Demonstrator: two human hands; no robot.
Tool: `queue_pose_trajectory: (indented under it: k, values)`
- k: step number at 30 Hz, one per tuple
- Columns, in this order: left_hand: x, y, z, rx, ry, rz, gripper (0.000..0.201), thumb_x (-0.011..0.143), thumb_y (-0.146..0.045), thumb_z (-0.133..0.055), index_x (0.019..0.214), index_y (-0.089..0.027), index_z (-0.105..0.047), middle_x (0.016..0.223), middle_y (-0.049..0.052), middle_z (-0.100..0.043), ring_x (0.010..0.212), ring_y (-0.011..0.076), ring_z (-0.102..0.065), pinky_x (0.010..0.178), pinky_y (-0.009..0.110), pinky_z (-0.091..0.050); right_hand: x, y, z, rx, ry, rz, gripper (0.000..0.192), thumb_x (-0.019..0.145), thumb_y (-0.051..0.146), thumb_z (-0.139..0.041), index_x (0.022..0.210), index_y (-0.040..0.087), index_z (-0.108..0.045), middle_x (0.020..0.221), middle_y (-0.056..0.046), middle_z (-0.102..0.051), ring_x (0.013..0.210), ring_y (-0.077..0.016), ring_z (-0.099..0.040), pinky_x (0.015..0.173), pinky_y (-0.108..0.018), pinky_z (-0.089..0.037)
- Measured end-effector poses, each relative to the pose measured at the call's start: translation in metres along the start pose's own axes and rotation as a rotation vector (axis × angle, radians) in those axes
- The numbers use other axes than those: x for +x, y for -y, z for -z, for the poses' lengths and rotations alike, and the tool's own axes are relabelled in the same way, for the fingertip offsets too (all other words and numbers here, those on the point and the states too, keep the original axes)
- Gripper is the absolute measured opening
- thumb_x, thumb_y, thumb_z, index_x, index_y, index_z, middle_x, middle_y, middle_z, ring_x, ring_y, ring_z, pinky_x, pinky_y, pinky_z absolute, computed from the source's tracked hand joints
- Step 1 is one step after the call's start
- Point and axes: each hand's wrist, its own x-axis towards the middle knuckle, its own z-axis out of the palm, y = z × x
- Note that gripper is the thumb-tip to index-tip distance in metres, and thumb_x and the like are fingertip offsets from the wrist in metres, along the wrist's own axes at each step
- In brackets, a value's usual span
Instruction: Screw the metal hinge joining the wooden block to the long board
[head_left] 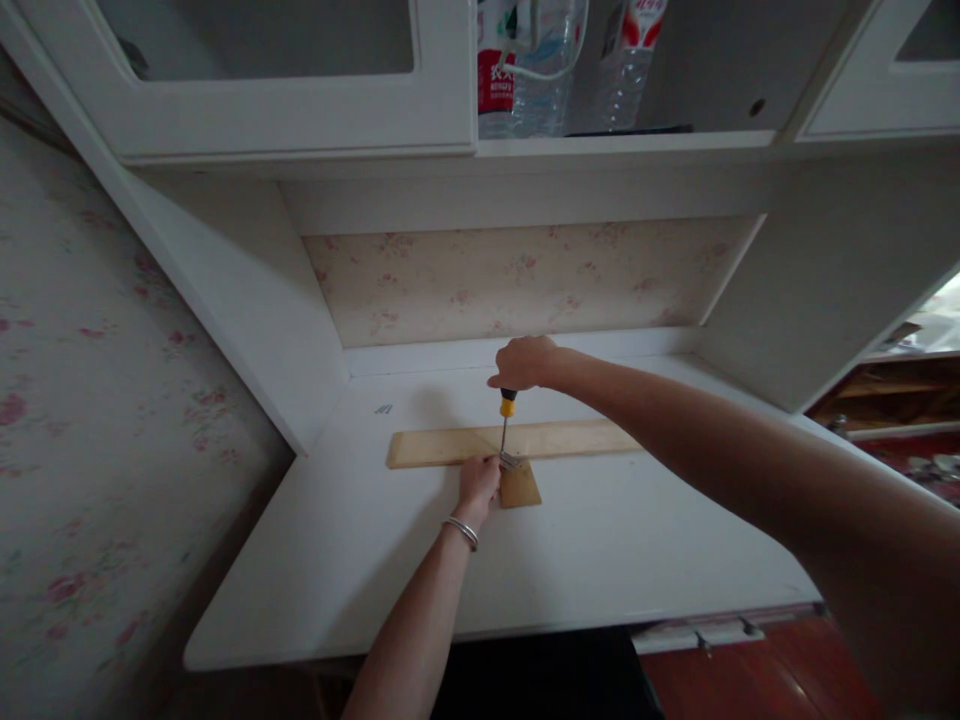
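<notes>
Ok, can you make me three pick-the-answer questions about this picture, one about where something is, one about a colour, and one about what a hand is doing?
1. Where does the long wooden strip lie?
A. on the white desk
B. on the top shelf
C. on the red floor

2. What colour is the collar of the screwdriver just under the grip?
A. green
B. yellow and black
C. pink

3. What is the right hand doing?
A. resting flat on the desk
B. holding a bottle
C. gripping the top of the upright screwdriver

Answers: 1 A, the strip lies flat on the desk near the back wall. 2 B, a yellow band with black shows below the fist. 3 C, the fist closes over the handle, tip down by the left hand, which presses on the wood.
</notes>
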Motion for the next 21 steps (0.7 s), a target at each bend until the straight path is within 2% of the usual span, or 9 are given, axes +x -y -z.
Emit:
queue_pose_trajectory:
  k: [2,5,8,11,14,17,19,21]
  values:
    - [0.001,0.001,0.000,0.001,-0.007,-0.016,0.028,0.078,-0.021,-0.049,0.051,-0.017,-0.045,0.042,-0.004,-0.041,0.032,0.0069,-0.034,0.033,0.019,-0.020,0.000,-0.001,0.000,0.001,0.015,0.052,0.047,0.074,0.040,-0.059,0.113,0.014,-0.060,0.083,-0.013,-0.067,0.070,-0.0245,-0.062,0.060,-0.033,-0.043]
    - [0.002,0.001,-0.001,0.004,-0.013,-0.027,0.027,0.078,-0.021,-0.049,0.051,-0.016,-0.046,0.041,-0.004,-0.041,0.032,0.0068,-0.034,0.033,0.018,-0.020,0.000,-0.005,0.000,0.048,0.066,0.145,0.075,0.060,0.031,-0.071,0.130,0.019,-0.047,0.105,-0.013,-0.064,0.068,-0.0203,-0.062,0.056,-0.028,-0.042]
    - [0.002,0.002,-0.001,0.004,-0.014,-0.030,0.026,0.078,-0.021,-0.050,0.052,-0.016,-0.048,0.041,-0.005,-0.041,0.032,0.0068,-0.035,0.033,0.018,-0.020,0.001,-0.006,-0.001,0.136,0.098,0.130,0.091,0.057,0.050,-0.073,0.136,0.021,-0.038,0.119,-0.017,-0.057,0.066,-0.0201,-0.062,0.054,-0.029,-0.043]
    - [0.002,0.001,-0.001,0.002,-0.016,-0.030,0.027,0.078,-0.022,-0.051,0.052,-0.016,-0.048,0.041,-0.004,-0.041,0.033,0.0065,-0.035,0.033,0.018,-0.020,0.003,-0.003,-0.002,0.142,0.078,0.051,0.086,0.064,0.074,-0.055,0.130,0.019,-0.045,0.103,-0.015,-0.064,0.058,-0.0215,-0.062,0.056,-0.034,-0.044]
    - [0.001,0.000,0.000,0.000,-0.019,-0.028,0.026,0.077,-0.021,-0.050,0.051,-0.016,-0.047,0.042,-0.004,-0.042,0.033,0.0068,-0.036,0.033,0.018,-0.021,0.003,0.001,-0.002,0.119,0.032,0.010,0.080,0.069,0.078,-0.042,0.120,0.017,-0.054,0.091,-0.014,-0.066,0.056,-0.0229,-0.062,0.058,-0.038,-0.045]
    - [0.001,0.000,-0.001,-0.007,-0.021,-0.028,0.025,0.078,-0.020,-0.049,0.053,-0.016,-0.047,0.043,-0.004,-0.042,0.033,0.0070,-0.036,0.034,0.018,-0.022,0.002,0.004,-0.001,0.065,-0.030,-0.036,0.070,0.075,0.072,-0.041,0.113,0.017,-0.061,0.095,-0.017,-0.065,0.074,-0.0290,-0.063,0.064,-0.040,-0.045]
    - [0.001,0.001,-0.001,-0.010,-0.021,-0.028,0.025,0.078,-0.020,-0.049,0.053,-0.016,-0.047,0.042,-0.004,-0.041,0.033,0.0070,-0.036,0.033,0.018,-0.022,0.002,0.005,0.000,0.006,-0.063,-0.051,0.059,0.079,0.062,-0.046,0.110,0.015,-0.063,0.100,-0.020,-0.063,0.088,-0.0335,-0.060,0.068,-0.041,-0.044]
    - [0.001,0.001,-0.001,-0.010,-0.021,-0.029,0.025,0.077,-0.020,-0.048,0.053,-0.017,-0.046,0.042,-0.004,-0.041,0.032,0.0074,-0.035,0.033,0.019,-0.022,0.001,0.004,0.001,-0.011,-0.041,-0.032,0.049,0.077,0.048,-0.055,0.112,0.015,-0.063,0.101,-0.020,-0.063,0.089,-0.0331,-0.059,0.067,-0.040,-0.044]
